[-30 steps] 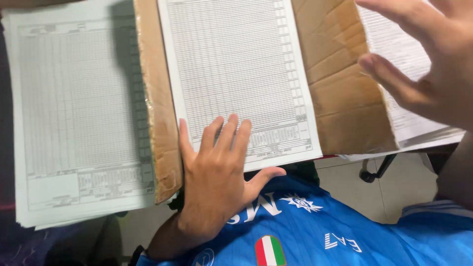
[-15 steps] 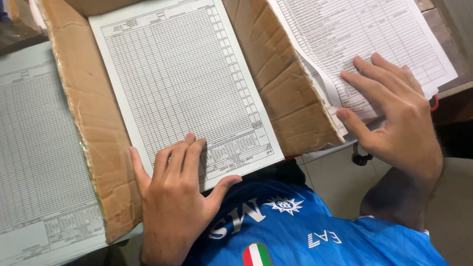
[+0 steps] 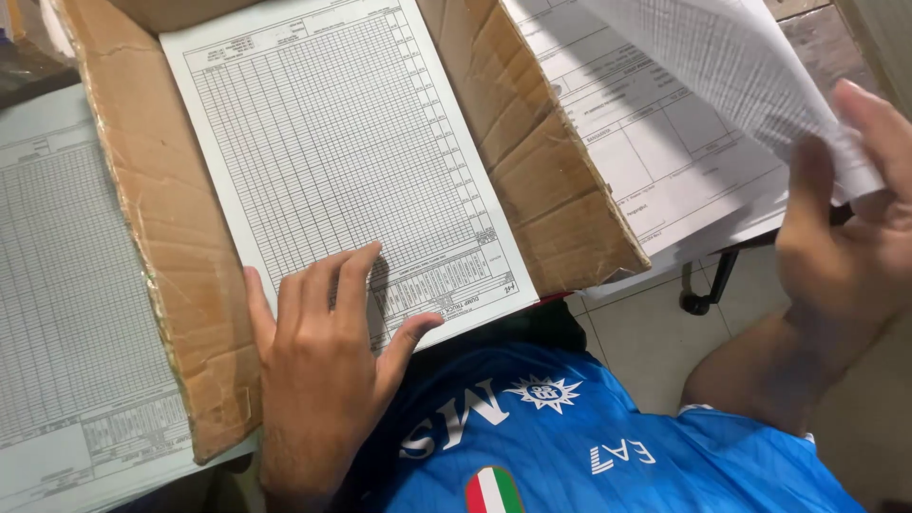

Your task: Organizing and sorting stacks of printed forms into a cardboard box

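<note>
Our left hand (image 3: 318,366) lies flat, fingers spread, on the gridded white form (image 3: 342,157) atop the cardboard (image 3: 171,237). Our right hand (image 3: 850,237) pinches a lifted, curling sheet (image 3: 731,66) above the right-hand stack (image 3: 655,161).

Our left hand (image 3: 318,366) rests on the middle sheet (image 3: 332,152), itself on cardboard (image 3: 171,237); right hand (image 3: 845,256) lifts, seemingly, the right stack's (image 3: 655,152) top page (image 3: 731,66).

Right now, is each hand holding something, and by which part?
The right hand pinches a lifted paper sheet at its near edge. The left hand holds nothing; it lies flat on the gridded form, at its near edge.
</note>
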